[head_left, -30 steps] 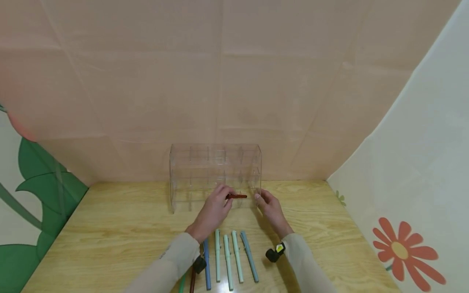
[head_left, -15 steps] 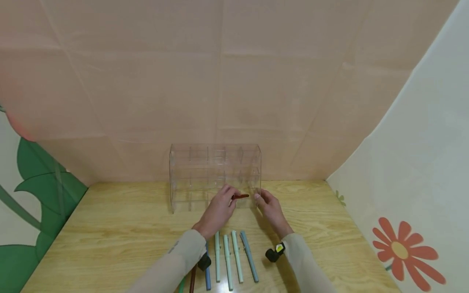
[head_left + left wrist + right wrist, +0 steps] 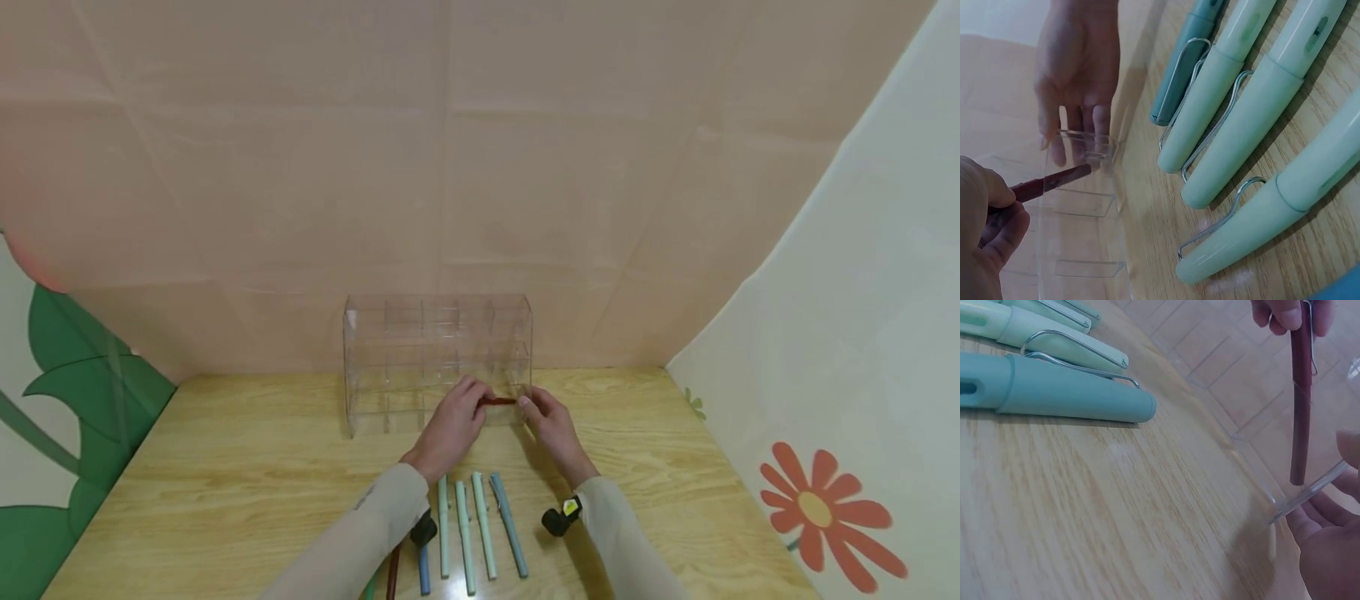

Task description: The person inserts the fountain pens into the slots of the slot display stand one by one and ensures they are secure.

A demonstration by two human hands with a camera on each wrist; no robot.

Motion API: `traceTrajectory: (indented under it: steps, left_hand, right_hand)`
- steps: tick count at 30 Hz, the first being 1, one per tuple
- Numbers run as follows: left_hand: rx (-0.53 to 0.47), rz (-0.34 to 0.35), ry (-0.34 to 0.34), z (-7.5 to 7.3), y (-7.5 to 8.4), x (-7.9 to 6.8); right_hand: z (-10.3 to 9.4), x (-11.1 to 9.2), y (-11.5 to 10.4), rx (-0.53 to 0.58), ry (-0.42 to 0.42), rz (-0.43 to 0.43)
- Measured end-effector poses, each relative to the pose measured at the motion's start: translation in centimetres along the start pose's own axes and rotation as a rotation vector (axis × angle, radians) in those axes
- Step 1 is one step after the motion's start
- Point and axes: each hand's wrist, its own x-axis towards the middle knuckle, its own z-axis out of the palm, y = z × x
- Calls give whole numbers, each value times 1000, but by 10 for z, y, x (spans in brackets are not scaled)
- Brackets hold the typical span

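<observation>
A dark red pen (image 3: pixel 498 401) lies almost level at the front of a clear compartment organizer (image 3: pixel 405 321). My left hand (image 3: pixel 448 429) pinches its clipped cap end between thumb and fingers, as the right wrist view shows. The pen's other end (image 3: pixel 1299 469) points toward the organizer's right side panel (image 3: pixel 1313 490). My right hand (image 3: pixel 557 433) grips that panel's edge, thumb on one face and fingers on the other. In the left wrist view, the pen (image 3: pixel 1054 181) is partly behind the clear plastic.
On the wooden table (image 3: pixel 247 467), several pens lie in a row: light green pens (image 3: pixel 465 533), a teal-blue pen (image 3: pixel 510 525), a blue pen (image 3: pixel 424 571), another dark red pen (image 3: pixel 393 571) and a green one (image 3: pixel 371 587). A pinkish backdrop (image 3: pixel 480 167) rises behind the organizer.
My left hand has shifted right with the red pen, so the pen's tip now reaches the organizer's right side beside my right thumb. My right hand keeps its place.
</observation>
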Motion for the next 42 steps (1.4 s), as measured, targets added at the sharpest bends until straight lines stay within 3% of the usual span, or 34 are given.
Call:
traceTrajectory:
  steps: [17,25,34,42]
  left_hand:
    - [98,25,-15,8,-9,7]
    - [107,-18,-34,7,-11,6]
    - [69,-70,-31,-3,-12,3]
    - [-8,-100,9,-22,-15,-4]
  right_hand:
    - [2,0,1,-11,-27,10]
    - [2,1,4,-8,-22,3]
    - [7,5,6,-13,-20,15]
    - [7,7,7,-7,-43,14]
